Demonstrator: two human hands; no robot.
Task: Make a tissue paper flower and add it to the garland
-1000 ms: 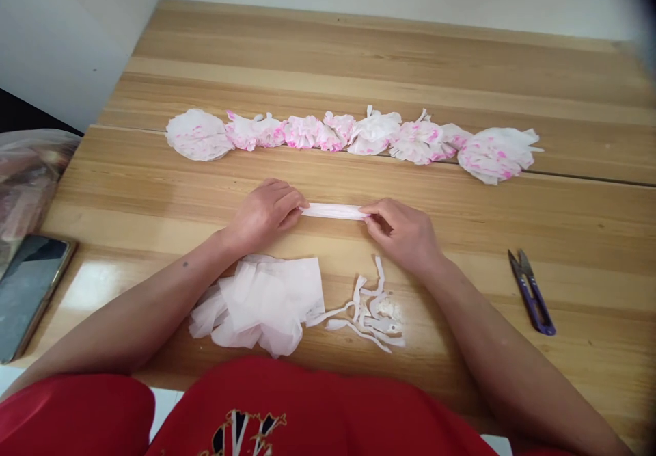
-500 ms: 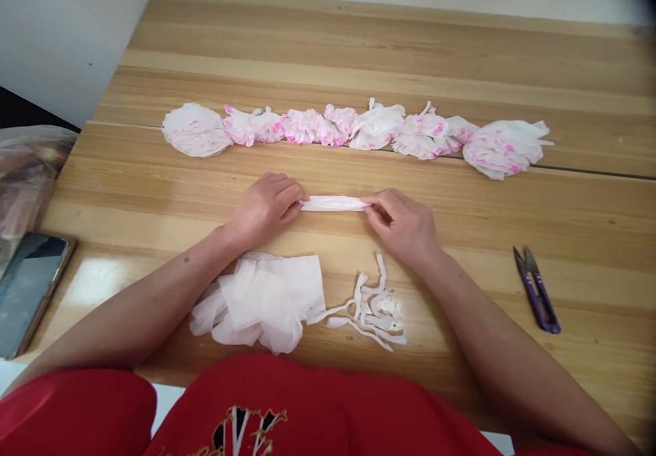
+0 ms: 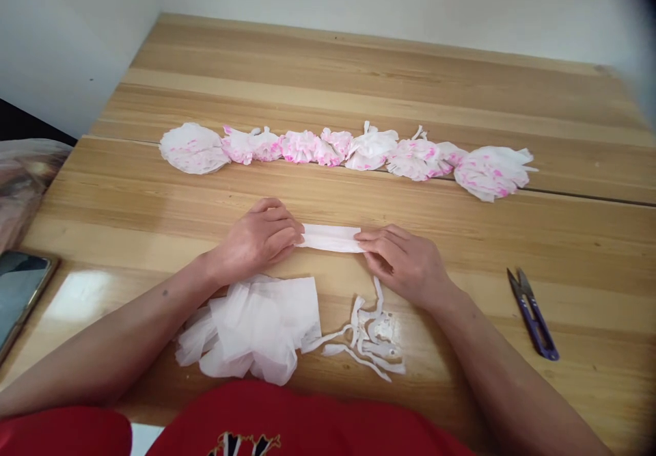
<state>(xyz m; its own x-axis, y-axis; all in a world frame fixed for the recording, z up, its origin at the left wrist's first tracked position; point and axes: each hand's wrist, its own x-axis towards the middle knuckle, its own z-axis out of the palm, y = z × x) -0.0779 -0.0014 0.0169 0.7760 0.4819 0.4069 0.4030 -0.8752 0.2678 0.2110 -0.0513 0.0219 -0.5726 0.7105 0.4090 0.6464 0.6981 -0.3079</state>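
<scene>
A narrow folded strip of white tissue paper [image 3: 331, 238] stretches between my hands over the wooden table. My left hand [image 3: 261, 237] pinches its left end, and my right hand [image 3: 402, 258] has fingers closed on the right end. Just below my left hand lies a loose pile of thin white tissue sheets [image 3: 261, 326]. Several twisted white paper strips [image 3: 359, 343] are heaped nearer my body, below my right hand. Beyond both hands runs a row of ruffled white paper flowers [image 3: 302, 147] with pink-tinged edges.
Purple-handled thread snips [image 3: 534, 316] lie on the wooden table [image 3: 359, 73] to the right, blades pointing away. A phone [image 3: 20, 288] and a clear plastic bag [image 3: 25, 176] are at the left edge. White walls stand behind the table and on its left.
The strip looks wider and flatter between my fingers than before. My right fingers have shifted onto its upper face. The whole scene sits lower in view as the camera tilts up.
</scene>
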